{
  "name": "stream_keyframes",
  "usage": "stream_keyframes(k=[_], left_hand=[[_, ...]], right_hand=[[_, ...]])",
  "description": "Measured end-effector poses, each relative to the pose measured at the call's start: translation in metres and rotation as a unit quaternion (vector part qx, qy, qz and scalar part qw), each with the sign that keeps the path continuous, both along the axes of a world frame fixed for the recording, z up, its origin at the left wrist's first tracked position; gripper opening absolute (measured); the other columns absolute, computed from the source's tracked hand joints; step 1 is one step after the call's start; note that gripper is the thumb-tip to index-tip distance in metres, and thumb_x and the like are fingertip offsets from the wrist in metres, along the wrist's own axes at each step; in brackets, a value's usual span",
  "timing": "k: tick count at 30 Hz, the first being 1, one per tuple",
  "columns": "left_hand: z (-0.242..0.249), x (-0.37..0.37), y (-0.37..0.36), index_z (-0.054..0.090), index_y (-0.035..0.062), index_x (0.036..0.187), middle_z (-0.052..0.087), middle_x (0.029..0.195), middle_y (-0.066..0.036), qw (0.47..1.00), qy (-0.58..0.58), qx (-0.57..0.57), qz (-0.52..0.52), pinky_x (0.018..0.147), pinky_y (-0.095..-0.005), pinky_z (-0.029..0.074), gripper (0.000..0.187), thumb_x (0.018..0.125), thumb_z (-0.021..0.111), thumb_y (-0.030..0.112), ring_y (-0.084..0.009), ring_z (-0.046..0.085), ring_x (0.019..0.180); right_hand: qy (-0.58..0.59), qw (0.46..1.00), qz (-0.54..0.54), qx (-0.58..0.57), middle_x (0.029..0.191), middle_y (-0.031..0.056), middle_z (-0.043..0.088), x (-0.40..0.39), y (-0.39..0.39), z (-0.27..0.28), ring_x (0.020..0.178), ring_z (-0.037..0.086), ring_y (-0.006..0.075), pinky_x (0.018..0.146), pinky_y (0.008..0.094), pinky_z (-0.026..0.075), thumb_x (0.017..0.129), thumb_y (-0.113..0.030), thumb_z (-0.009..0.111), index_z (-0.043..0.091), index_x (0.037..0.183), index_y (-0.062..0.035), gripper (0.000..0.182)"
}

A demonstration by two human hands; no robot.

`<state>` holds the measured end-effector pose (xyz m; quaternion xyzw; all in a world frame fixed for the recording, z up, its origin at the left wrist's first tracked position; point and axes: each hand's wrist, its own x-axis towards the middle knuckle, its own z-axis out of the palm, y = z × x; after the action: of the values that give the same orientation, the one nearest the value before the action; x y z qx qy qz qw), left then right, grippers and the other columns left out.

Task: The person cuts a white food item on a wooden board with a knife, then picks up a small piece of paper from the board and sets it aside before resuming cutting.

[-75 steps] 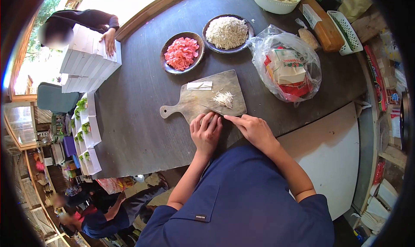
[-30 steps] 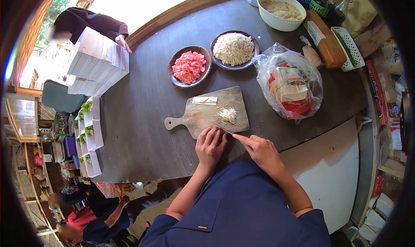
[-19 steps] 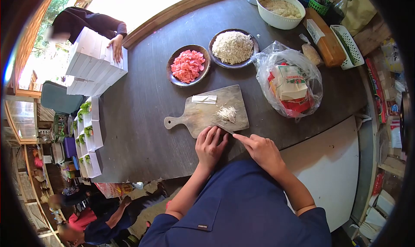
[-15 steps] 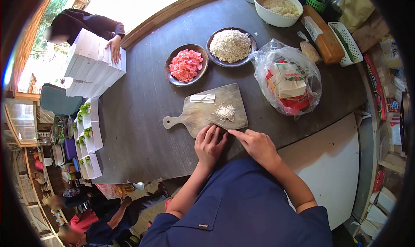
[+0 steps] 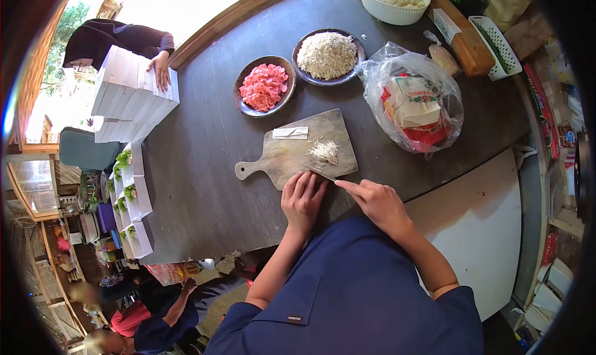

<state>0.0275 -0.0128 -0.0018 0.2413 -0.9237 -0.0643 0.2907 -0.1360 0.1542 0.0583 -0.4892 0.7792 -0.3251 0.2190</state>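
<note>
A wooden cutting board [image 5: 282, 159] with a handle lies on the dark table. My right hand [image 5: 379, 206] grips a knife [image 5: 325, 176], its forefinger stretched along toward the blade, which points left over the board's near edge. Close to that blade, my left hand [image 5: 300, 201] rests on the board's near edge with its fingers curled down. Whatever lies under those fingertips is hidden. A pile of thin pale shreds [image 5: 325, 152] sits on the board just beyond the knife. Farther back on the board are flat white strips [image 5: 290, 133] lying side by side.
Beyond the board stand a bowl of pink slices [image 5: 264, 87] and a bowl of pale shreds [image 5: 327, 55]. A plastic bag [image 5: 417, 110] of packets is at right, a white basin [image 5: 394, 7] behind. A person's hand [image 5: 160, 71] touches stacked white boxes [image 5: 118, 97]; open boxes [image 5: 138, 197] hold greens.
The view has shifted slightly, so the bowls and board sit a little higher. The knife has moved slightly at the board's near edge. Both hands keep their places there.
</note>
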Motion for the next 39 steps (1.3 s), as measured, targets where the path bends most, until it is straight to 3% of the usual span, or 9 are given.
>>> stream_keyframes(k=[8,13,16,24,39], left_hand=[[0.002,-0.001,0.000,0.080,0.0074,0.113,0.075,0.122,-0.003,1.000,0.004,0.004,-0.003,0.099,-0.0412,0.057,0.035,0.082,0.091,0.020,-0.0263,0.070,0.116],[0.001,-0.001,0.000,0.080,0.0073,0.113,0.075,0.122,-0.003,1.000,-0.005,-0.006,0.002,0.100,-0.0409,0.057,0.035,0.082,0.091,0.020,-0.0264,0.071,0.116],[0.004,-0.001,0.000,0.081,0.0047,0.112,0.077,0.119,-0.005,1.000,0.012,0.010,-0.002,0.098,-0.0425,0.059,0.035,0.080,0.092,0.014,-0.0284,0.072,0.114],[0.005,-0.001,-0.001,0.080,0.0078,0.114,0.075,0.122,-0.002,1.000,0.003,0.014,-0.004,0.100,-0.0419,0.056,0.036,0.083,0.092,0.023,-0.0259,0.070,0.115],[0.001,0.000,-0.001,0.080,0.0089,0.110,0.075,0.119,-0.001,1.000,0.003,-0.001,0.003,0.100,-0.0424,0.056,0.033,0.082,0.092,0.022,-0.0250,0.071,0.116]], right_hand=[[0.012,0.999,0.009,0.032,0.086,0.0149,0.068,-0.001,-0.004,0.004,0.080,0.074,0.0399,0.072,0.0522,0.062,0.108,-0.025,0.064,0.069,0.144,-0.0326,0.038],[-0.011,1.000,0.008,-0.009,0.088,0.0166,0.071,0.001,-0.028,-0.014,0.083,0.075,0.0405,0.074,0.0524,0.062,0.109,-0.029,0.062,0.070,0.144,-0.0323,0.036],[-0.029,1.000,0.006,0.003,0.087,0.0162,0.070,-0.002,-0.025,-0.009,0.083,0.075,0.0401,0.075,0.0529,0.062,0.109,-0.030,0.060,0.070,0.144,-0.0329,0.036],[-0.019,1.000,-0.011,-0.008,0.084,0.0150,0.068,-0.007,-0.003,-0.002,0.081,0.074,0.0390,0.073,0.0521,0.062,0.108,-0.027,0.064,0.071,0.143,-0.0338,0.036],[0.037,0.999,0.014,0.025,0.085,0.0136,0.070,0.000,-0.006,0.002,0.075,0.074,0.0373,0.070,0.0502,0.063,0.106,-0.026,0.065,0.071,0.143,-0.0327,0.037]])
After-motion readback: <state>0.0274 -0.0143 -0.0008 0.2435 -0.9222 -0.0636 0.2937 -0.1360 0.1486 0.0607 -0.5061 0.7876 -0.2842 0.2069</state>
